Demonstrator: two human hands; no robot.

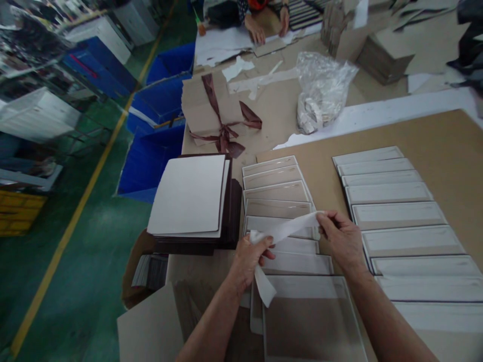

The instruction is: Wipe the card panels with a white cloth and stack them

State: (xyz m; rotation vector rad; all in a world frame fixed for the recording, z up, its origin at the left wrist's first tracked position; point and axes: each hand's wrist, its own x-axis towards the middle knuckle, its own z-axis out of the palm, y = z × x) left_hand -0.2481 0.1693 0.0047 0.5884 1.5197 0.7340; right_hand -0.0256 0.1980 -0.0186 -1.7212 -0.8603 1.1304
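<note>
Both my hands grip a white strip (292, 227), which looks like paper or tape and stretches between them. My left hand (249, 259) is closed round it, with a loose end hanging below the fingers. My right hand (341, 239) pinches the other end at the upper right. Beneath the strip lies a column of overlapping flat panels (277, 191) with pale bands. The nearest panel (313, 327), brown with a white band along its top, lies under my forearms. To the right of my right hand runs a second overlapping row of panels (400, 216).
Left of the panels stands a stack of white-topped dark boards (188, 193). Beyond are cardboard tied with brown ribbon (224, 133) and a clear plastic bag (320, 93). Blue bins (151, 156) line the table's left side. A co-worker's hands (256, 30) rest at the far end.
</note>
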